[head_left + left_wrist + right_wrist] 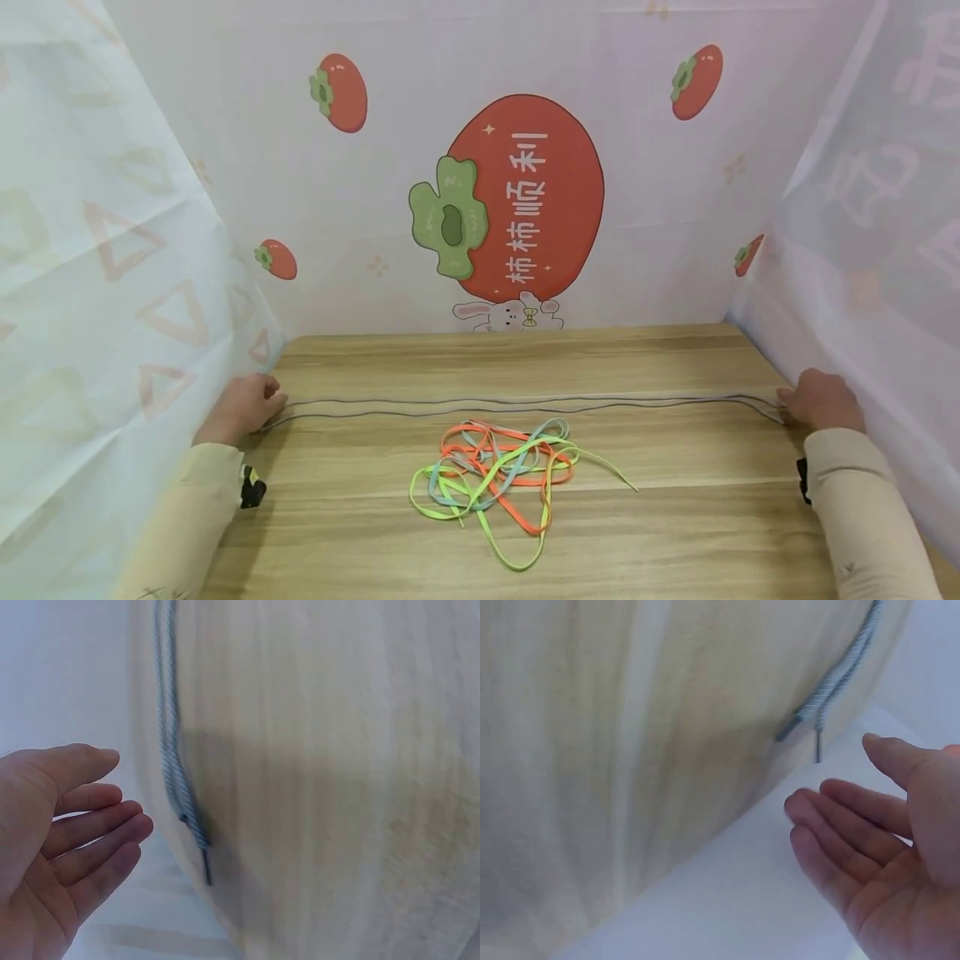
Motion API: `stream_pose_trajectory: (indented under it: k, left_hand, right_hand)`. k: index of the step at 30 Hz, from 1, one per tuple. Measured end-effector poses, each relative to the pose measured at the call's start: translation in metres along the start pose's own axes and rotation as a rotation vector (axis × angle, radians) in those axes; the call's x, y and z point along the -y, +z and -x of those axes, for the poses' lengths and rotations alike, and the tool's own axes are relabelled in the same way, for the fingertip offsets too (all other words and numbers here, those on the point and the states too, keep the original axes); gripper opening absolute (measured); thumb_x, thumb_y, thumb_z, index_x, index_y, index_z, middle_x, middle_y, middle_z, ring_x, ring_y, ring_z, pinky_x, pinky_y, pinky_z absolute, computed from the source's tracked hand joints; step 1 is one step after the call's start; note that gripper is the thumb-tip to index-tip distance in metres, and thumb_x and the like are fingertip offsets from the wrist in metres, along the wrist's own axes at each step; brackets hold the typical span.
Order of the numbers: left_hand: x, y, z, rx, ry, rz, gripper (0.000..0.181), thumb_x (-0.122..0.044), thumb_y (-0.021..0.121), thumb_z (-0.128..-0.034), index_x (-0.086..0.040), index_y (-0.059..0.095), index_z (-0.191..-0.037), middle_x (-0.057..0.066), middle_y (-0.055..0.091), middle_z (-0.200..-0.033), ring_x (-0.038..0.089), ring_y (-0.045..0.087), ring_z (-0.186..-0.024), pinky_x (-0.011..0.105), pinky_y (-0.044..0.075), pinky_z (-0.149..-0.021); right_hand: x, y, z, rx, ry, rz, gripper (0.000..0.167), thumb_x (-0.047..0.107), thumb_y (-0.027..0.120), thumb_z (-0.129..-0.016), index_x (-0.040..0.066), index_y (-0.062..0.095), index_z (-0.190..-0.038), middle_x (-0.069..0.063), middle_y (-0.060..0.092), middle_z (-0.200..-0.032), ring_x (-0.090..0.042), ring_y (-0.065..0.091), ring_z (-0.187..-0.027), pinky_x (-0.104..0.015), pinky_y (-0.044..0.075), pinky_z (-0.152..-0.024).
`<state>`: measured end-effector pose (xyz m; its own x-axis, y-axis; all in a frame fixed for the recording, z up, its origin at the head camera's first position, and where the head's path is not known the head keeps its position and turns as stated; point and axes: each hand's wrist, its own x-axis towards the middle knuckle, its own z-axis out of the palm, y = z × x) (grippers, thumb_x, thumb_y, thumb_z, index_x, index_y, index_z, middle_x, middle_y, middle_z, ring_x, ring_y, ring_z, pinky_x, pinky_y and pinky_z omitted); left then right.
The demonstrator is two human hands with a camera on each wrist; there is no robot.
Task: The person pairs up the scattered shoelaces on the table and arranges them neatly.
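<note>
Two thin grey-blue laces (480, 406) lie stretched side by side across the wooden table, toward its back. At their left ends is my left hand (246, 406); in the left wrist view this hand (71, 840) is relaxed, fingers apart from the laces (171, 735), whose dark tips rest on the wood. My right hand (823, 402) is by the right ends. The right wrist view shows that hand (885, 847) with loosely bent fingers, holding nothing, below the lace tips (817, 746).
A tangled pile of orange, yellow-green and pale blue flat laces (491, 475) lies mid-table, in front of the grey-blue laces. White printed sheets with persimmon pictures (525, 200) stand behind the table (675, 533) and along both sides.
</note>
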<state>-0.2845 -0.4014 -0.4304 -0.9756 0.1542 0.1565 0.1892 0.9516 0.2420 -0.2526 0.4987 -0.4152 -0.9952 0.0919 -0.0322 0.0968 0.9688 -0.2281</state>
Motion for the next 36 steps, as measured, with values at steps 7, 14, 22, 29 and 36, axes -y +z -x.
stream_pose_trajectory:
  k: [7,14,22,29,36]
  left_hand:
    - [-0.032,-0.009,-0.004,-0.013,0.096,0.018,0.023,-0.012,0.072,-0.0963,0.011,0.07,-0.094,0.03,0.074,-0.093,0.046,0.072,-0.086,0.06,0.057,-0.082]
    - [-0.085,-0.014,-0.013,-0.002,0.207,0.025,0.045,-0.013,0.07,-0.0988,-0.015,0.04,-0.066,-0.003,0.046,-0.063,0.014,0.044,-0.059,0.036,0.044,-0.062]
    - [-0.149,-0.01,-0.016,0.085,0.312,0.055,0.031,-0.014,0.069,-0.0983,-0.011,0.061,-0.069,-0.002,0.063,-0.068,0.012,0.057,-0.063,0.036,0.052,-0.064]
    - [-0.198,-0.001,-0.012,0.158,0.427,0.094,0.018,-0.015,0.072,-0.0995,-0.009,0.073,-0.083,0.002,0.076,-0.083,0.01,0.068,-0.074,0.038,0.06,-0.074]
    - [-0.243,0.016,-0.003,0.239,0.56,0.17,0.014,-0.015,0.071,-0.1003,-0.011,0.076,-0.088,-0.002,0.077,-0.085,0.003,0.068,-0.076,0.025,0.058,-0.073]
  right_hand:
    - [0.034,-0.007,-0.001,0.002,-0.06,-0.025,0.037,0.02,0.059,-0.101,-0.014,0.059,-0.086,-0.027,0.06,-0.075,-0.04,0.061,-0.069,-0.053,0.052,-0.064]
    - [0.091,-0.003,-0.015,0.045,-0.221,-0.038,0.047,0.022,0.06,-0.104,0.017,0.037,-0.063,0.006,0.03,-0.06,-0.013,0.03,-0.057,-0.032,0.031,-0.059]
    - [0.168,0.006,-0.01,0.129,-0.418,-0.041,0.043,0.016,0.065,-0.103,0.015,0.043,-0.066,0.002,0.039,-0.06,-0.011,0.033,-0.057,-0.03,0.035,-0.057]
    - [0.241,0.017,0.008,0.167,-0.654,0.046,0.023,0.016,0.071,-0.101,0.012,0.065,-0.079,0.005,0.061,-0.074,-0.007,0.052,-0.067,-0.03,0.047,-0.063]
    - [0.298,0.03,0.031,0.23,-0.823,0.064,0.01,0.018,0.075,-0.099,0.008,0.076,-0.101,0.001,0.074,-0.092,-0.01,0.064,-0.08,-0.034,0.058,-0.076]
